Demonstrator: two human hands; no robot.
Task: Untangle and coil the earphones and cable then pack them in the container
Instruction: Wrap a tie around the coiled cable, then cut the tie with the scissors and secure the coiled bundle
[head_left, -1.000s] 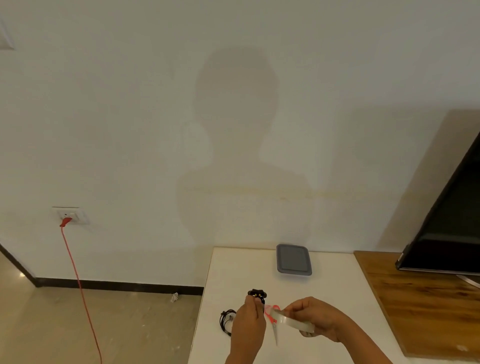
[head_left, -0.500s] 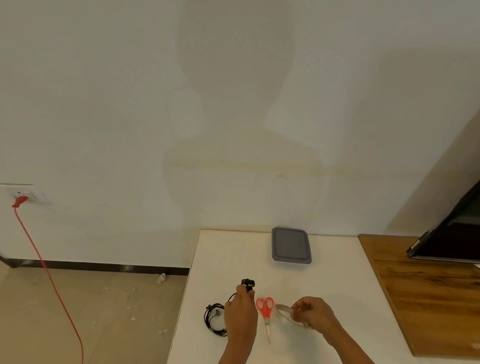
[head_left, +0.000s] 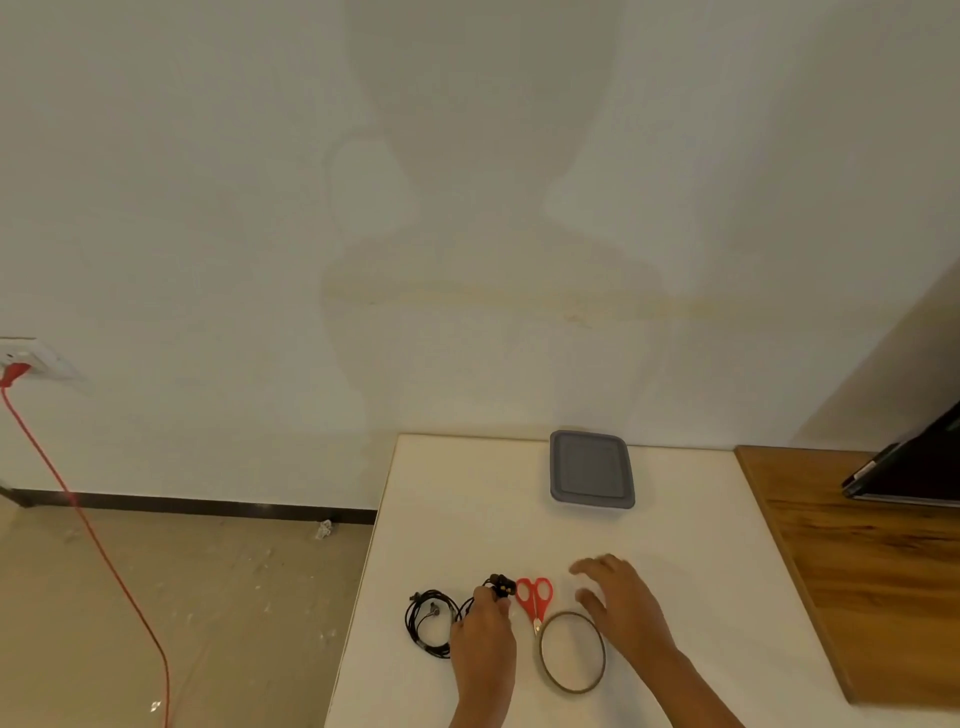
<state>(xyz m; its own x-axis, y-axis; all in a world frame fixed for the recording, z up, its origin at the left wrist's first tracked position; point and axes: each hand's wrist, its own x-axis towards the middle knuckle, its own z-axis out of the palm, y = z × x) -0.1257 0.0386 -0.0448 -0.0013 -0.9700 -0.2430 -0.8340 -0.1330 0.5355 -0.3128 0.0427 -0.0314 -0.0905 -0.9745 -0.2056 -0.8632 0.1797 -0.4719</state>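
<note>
Left hand (head_left: 485, 636) and right hand (head_left: 623, 608) with their forearms (head_left: 683, 683), seen from above by the head camera. Both are bare up to the lower edge of the view. Fingers (head_left: 597, 565) of the right hand are blurred; those of the left are mostly hidden.

Table: you work at a white top (head_left: 467, 493) that stands against the wall.
Far side: your grey lidded container (head_left: 591, 469) sits near the wall edge, well apart from everything else.
Near left: your coiled black earphones (head_left: 432, 609) lie close to the table's left edge.
Beside them: your left hand (head_left: 483, 639) pinches the black cable (head_left: 502, 586) just left of the red scissors (head_left: 535, 597).
Scissors: blades point toward you, tips touching a thin ring of tape (head_left: 574, 689).
Right: a wooden surface (head_left: 857, 571) adjoins the table and carries a dark panel (head_left: 914, 467).
</note>
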